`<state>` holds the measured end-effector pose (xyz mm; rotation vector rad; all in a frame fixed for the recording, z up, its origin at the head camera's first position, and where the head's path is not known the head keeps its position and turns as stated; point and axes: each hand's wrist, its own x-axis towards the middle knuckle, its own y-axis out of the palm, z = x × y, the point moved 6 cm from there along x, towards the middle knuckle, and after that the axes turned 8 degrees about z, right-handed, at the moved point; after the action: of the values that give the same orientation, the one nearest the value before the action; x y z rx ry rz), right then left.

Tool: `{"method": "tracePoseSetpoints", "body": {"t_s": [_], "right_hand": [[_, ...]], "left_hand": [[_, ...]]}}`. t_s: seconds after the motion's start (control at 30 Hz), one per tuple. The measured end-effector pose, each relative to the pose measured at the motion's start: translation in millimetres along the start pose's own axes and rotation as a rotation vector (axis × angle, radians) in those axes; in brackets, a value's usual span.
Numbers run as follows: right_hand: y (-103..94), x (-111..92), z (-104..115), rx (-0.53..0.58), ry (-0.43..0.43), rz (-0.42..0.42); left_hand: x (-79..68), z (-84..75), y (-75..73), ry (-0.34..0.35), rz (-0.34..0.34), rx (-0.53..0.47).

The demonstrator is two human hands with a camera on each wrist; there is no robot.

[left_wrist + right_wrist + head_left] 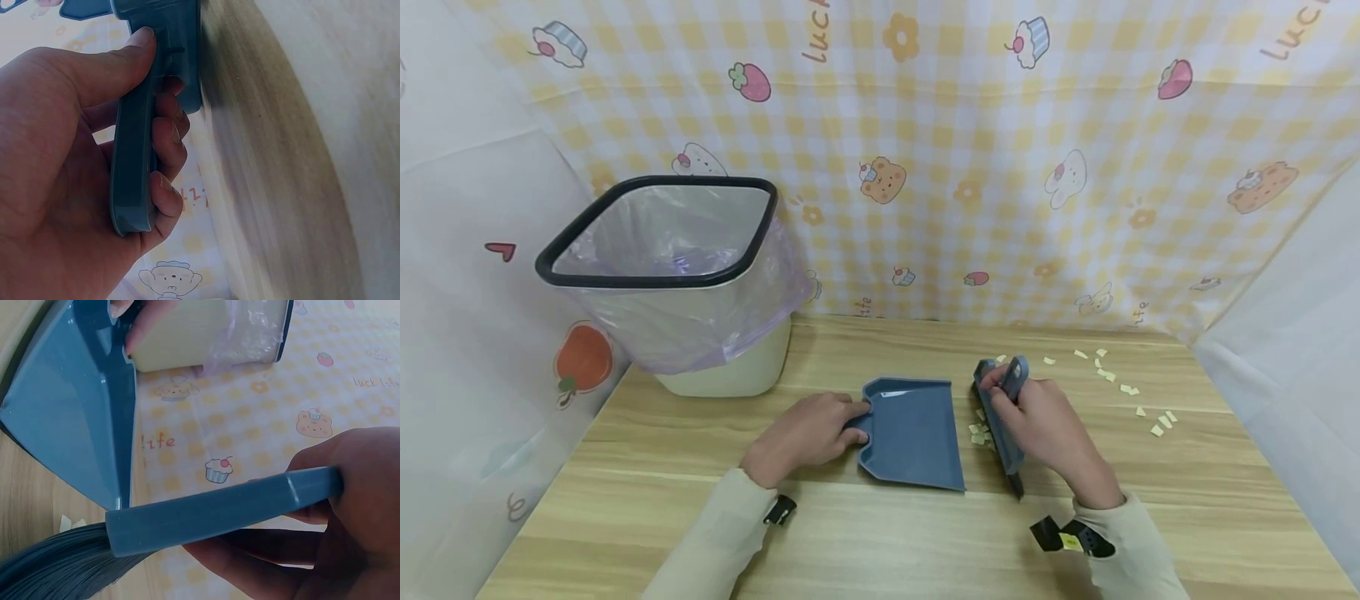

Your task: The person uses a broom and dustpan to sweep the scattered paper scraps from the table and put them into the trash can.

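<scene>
A blue-grey dustpan [913,433] lies on the wooden table with its wide edge facing right. My left hand [812,429] grips its handle [134,162], thumb on one side and fingers curled round the other. To the right, my right hand [1051,421] holds a matching hand brush [1000,429]; its dark bristles [56,565] reach down to the table. Small pale yellow paper scraps [979,437] lie between brush and dustpan, partly hidden by the brush. More scraps [1105,375] are scattered to the right of and beyond the right hand. The dustpan's visible floor holds no scraps.
At the back left stands a cream trash bin [722,375] with a black rim [655,282] and a translucent purple liner [700,329]. A yellow checked cloth [925,242] hangs along the table's back edge. White sheets [1292,333] close off both sides.
</scene>
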<state>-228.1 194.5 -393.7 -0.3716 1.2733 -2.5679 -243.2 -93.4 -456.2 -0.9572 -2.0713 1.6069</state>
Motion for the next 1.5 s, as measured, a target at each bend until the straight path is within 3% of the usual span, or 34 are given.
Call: {"method": "tracePoseSetpoints", "body": {"t_s": [0.67,1.13,1.5], "right_hand": [[12.2,4,10,0.119,-0.057,0.006],[17.5,5,11,0.223,-0.033,-0.034],[6.0,2,9,0.194,-0.036,-0.058]], "left_hand": [[0.6,0.0,-1.4,0.003,-0.017,0.003],[1.2,0.3,-1.6,0.004,-0.011,0.010],[0.6,1.0,-0.8,0.005,-0.012,0.010]]}}
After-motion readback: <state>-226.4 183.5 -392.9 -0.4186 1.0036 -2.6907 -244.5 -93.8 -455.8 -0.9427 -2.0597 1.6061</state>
